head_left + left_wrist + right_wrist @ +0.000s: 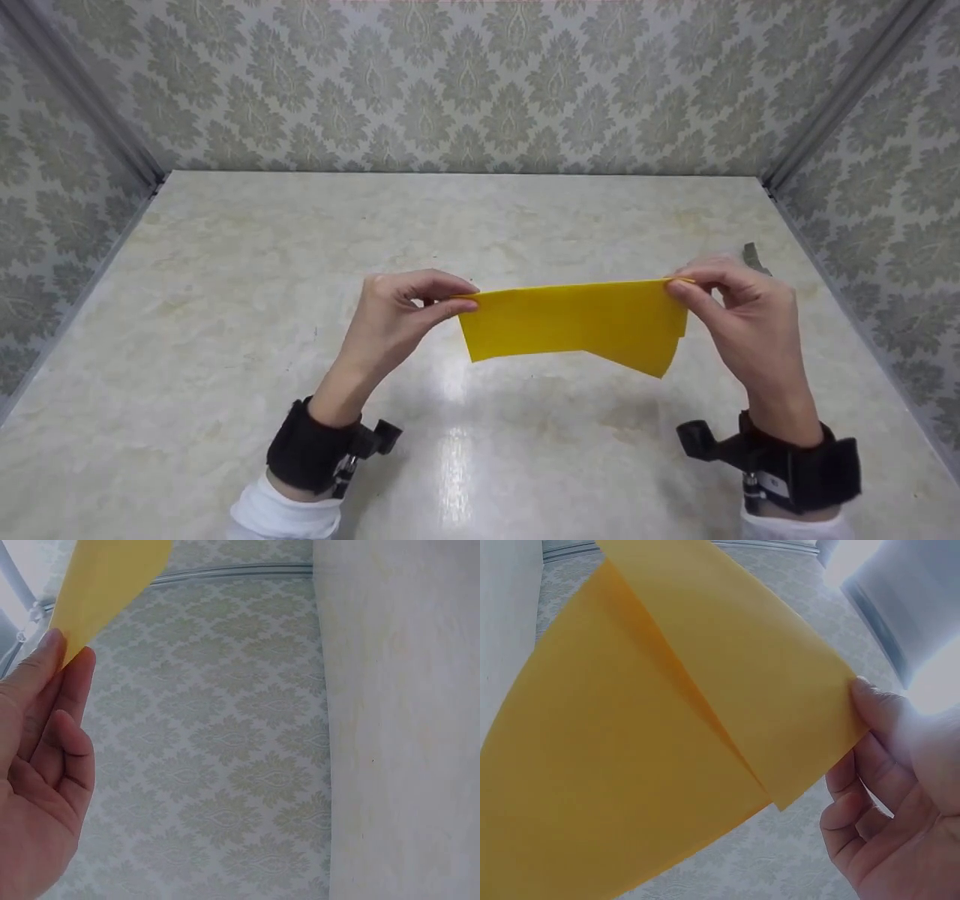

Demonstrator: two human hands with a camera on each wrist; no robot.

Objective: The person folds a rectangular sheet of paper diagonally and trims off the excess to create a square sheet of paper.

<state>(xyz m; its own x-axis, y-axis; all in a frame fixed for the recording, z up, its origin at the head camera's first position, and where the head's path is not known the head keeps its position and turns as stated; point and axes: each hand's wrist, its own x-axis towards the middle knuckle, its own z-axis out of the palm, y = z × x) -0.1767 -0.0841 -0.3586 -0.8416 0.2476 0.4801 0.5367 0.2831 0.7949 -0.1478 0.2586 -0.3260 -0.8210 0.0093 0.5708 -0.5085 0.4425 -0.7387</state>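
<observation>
A folded sheet of yellow paper (pixel 562 319) is stretched between both hands above the table. My left hand (pixel 401 319) pinches its left top corner between thumb and fingers. At the other end, my right hand (pixel 750 315) pinches the top right corner the same way. Along the top runs a straight edge, while a lower flap slants down toward the right. In the right wrist view the paper (pixel 630 735) shows one layer folded over another, with the right thumb (pixel 877 701) on its edge. The left wrist view shows only one end of the paper (pixel 105 592).
Beneath the hands spreads a pale marbled table (pixel 300 225). Patterned wallpaper panels (pixel 465 90) enclose it at the back and sides. A small grey-green piece (pixel 754 259) lies behind the right hand. Black straps with camera mounts (pixel 315 446) sit on both wrists.
</observation>
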